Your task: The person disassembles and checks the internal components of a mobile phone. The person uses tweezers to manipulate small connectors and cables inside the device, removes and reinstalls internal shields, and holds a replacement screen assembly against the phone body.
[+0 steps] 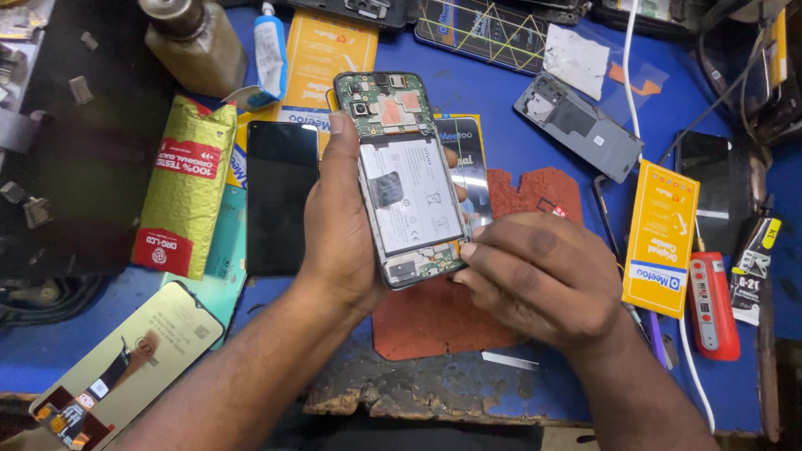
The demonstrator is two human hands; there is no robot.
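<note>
While the left hand (338, 225) grips the opened phone (407, 179) from the side, back cover off, just above the red mat (443, 321), the right hand (539, 276) has its fingers (501, 250) bunched at the phone's bottom corner, touching it. A grey back cover (585, 125) lies well apart on the blue table (501, 92).

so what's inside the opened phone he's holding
Inside the opened phone: a silver battery, green circuit boards above and below it. The left hand grips it; whatever lies beneath the battery is covered.
</note>
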